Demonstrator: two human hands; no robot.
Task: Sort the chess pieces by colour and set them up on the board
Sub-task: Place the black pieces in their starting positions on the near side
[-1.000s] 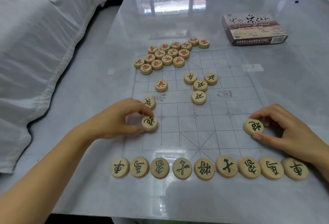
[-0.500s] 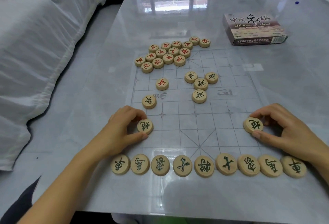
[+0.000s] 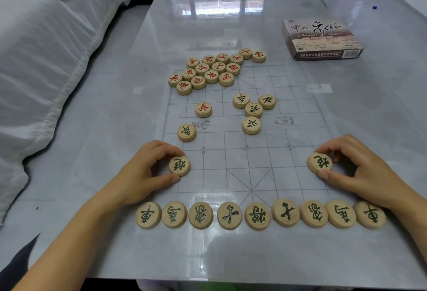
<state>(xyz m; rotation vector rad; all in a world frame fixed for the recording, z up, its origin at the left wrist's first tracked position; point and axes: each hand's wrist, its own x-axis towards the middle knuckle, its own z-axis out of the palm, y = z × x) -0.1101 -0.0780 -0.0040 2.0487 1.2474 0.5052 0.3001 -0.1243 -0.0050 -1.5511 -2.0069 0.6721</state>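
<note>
Head view: left cannon [image 3: 179,165] at 9 o'clock on board [image 3: 247,175], right cannon [image 3: 320,162] at 3 o'clock. My left hand [image 3: 141,175] pinches one by its rim, right hand [image 3: 355,170] the other, mirrored, to square both onto marks. Back row [image 3: 256,215] at 6 o'clock, set. Dark soldiers [image 3: 253,110] loose mid-board, next, I judge. Red pile [image 3: 212,71] at 12 o'clock, sorted aside.

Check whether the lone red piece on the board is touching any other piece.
No: the lone red piece lies by itself on the board, with bare grid all round it.

glossy grey table [image 3: 381,105], white bedding [image 3: 46,47] at left
</note>
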